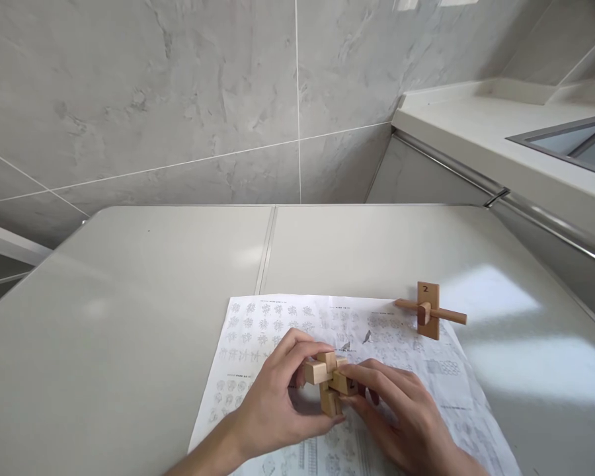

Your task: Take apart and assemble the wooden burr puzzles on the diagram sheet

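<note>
Between both hands is a wooden burr puzzle (328,380) made of interlocking light-wood blocks, held just above a printed sheet. My left hand (287,396) grips it from the left, fingers over the top and thumb at the bottom. My right hand (401,410) pinches a block on the right side, which bears a dark mark like a "2". The fingertips behind the blocks are partly hidden. Under the hands lies the paper instruction sheet (250,344), covered with small diagrams.
A second wooden puzzle (429,311), a flat plate marked "2" with crossing sticks, rests at the sheet's upper right corner. The white folding table (129,317) has a seam down its middle. Behind is a grey tiled wall (178,86); a counter (476,119) stands at right.
</note>
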The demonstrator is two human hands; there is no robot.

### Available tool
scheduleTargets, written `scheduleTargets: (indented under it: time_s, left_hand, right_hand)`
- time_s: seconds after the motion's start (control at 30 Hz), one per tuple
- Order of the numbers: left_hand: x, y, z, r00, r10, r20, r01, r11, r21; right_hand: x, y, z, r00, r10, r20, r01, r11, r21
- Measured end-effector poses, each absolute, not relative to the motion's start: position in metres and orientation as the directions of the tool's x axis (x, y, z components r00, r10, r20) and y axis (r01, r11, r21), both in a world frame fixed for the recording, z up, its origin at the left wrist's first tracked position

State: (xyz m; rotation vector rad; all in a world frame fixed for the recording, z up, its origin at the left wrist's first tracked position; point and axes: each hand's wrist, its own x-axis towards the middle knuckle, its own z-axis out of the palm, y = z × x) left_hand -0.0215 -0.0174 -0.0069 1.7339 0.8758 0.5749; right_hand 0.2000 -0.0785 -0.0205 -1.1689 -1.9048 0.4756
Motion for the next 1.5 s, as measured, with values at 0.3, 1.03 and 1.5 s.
scheduleTargets:
  time_s: [0.3, 1.03, 1.5]
  left_hand:
    - [-0.018, -0.017, -0.008, 0.634, 0.771, 0.056, 0.229, -0.256, 0.939]
    - [-0.027, -0.013, -0.009, 0.679, 0.734, -0.021, 0.033, -0.002, 0.999]
    - [-0.027, -0.014, -0.009, 0.718, 0.696, 0.011, 0.040, -0.056, 0.998]
  right_hand:
    - [0.199, -0.080, -0.012, -0.249, 0.851, 0.463, 0.519, 0.521, -0.678]
    - [0.200, -0.080, -0.020, -0.276, 0.935, 0.223, 0.490, 0.336, -0.804]
    - [0.201, -0.080, 0.000, -0.353, 0.918, -0.178, 0.287, -0.075, -0.955]
